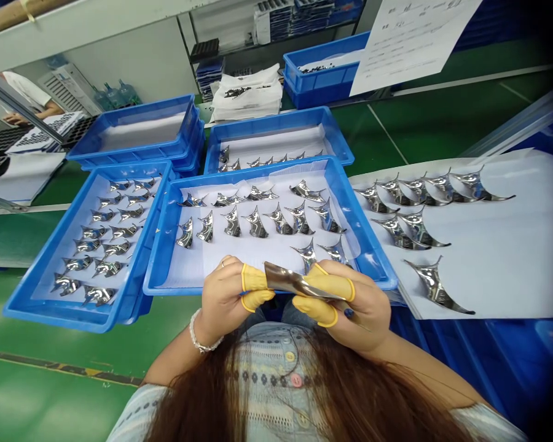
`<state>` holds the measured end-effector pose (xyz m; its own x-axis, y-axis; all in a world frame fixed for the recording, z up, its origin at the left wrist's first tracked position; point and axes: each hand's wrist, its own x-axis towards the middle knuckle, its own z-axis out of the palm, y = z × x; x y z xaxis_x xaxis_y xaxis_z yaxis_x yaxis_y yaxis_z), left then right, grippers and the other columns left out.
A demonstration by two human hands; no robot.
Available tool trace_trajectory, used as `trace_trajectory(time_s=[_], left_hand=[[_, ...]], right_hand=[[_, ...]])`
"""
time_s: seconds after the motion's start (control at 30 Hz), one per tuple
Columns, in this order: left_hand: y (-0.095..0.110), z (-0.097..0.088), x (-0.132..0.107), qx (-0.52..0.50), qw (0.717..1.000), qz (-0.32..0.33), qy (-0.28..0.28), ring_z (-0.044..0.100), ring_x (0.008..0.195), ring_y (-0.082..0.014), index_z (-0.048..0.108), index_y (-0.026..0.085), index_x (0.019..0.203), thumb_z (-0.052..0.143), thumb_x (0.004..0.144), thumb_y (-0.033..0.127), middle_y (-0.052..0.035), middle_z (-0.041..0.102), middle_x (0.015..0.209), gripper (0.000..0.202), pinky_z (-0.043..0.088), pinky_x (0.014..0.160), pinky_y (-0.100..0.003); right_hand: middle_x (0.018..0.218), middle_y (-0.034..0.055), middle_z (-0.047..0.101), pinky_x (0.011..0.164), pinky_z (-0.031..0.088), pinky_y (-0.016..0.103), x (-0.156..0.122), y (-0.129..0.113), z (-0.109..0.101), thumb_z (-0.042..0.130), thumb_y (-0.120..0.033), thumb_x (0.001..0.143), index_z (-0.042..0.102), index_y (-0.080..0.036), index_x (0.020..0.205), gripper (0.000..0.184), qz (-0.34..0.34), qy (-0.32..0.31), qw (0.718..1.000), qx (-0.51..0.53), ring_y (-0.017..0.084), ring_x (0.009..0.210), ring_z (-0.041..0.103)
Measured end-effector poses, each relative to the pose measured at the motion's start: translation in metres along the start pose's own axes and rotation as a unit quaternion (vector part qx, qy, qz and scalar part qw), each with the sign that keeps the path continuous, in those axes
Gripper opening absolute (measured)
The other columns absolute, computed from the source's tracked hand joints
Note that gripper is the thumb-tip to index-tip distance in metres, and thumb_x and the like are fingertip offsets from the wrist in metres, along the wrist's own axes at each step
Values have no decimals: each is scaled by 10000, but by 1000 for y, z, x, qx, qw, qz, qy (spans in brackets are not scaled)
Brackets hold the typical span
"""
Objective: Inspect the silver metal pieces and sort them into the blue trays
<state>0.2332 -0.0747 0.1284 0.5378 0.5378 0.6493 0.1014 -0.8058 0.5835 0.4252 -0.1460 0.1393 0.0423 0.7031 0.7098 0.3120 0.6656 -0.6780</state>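
Left hand [223, 301] and right hand [357, 310] pinch a curved metal piece [295, 282]; the paper sheet [410, 43] is illegible.

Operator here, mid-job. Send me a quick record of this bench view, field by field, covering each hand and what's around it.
left hand: left hand, yellow finger cots, gripping one end of the curved metal piece
right hand: right hand, also wearing cots, gripping the piece's other end
in front: blue tray with rows of similar pieces on white lining
left side: second blue tray with similar pieces in two columns
right side: white sheet with more similar pieces
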Motion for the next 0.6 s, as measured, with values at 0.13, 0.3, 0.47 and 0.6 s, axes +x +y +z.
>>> trace_trajectory(time_s=[0.13,0.3,0.47,0.6], left_hand=[[2,0,0,8,1000,19,3,542,610,-121,703,181,839,609,959,420,-27,701,700,283,424,602,-261],[7,-2,0,21,998,49,24,503,568,-115,672,190,819,631,951,399,1,653,643,251,401,594,-270],[12,-5,3,30,998,58,19,504,558,-108,651,191,773,654,941,375,3,668,645,250,401,594,-273],[16,-8,4,21,998,57,24,507,549,-105,669,195,782,704,908,331,9,682,647,189,403,590,-274]], right_hand=[[607,-48,442,437,323,234,-2,2,1,695,-190,902,698,-235,946,64,11,19,1000,10,102,487,397],[604,-22,507,439,349,236,-1,2,0,681,-236,921,730,-216,875,71,29,15,999,25,109,498,438],[589,-23,528,421,328,225,-2,4,2,715,-230,897,749,-214,845,64,38,21,998,38,96,478,421],[580,-18,538,418,334,236,-2,5,5,723,-288,894,760,-216,821,109,65,29,996,53,102,473,424]])
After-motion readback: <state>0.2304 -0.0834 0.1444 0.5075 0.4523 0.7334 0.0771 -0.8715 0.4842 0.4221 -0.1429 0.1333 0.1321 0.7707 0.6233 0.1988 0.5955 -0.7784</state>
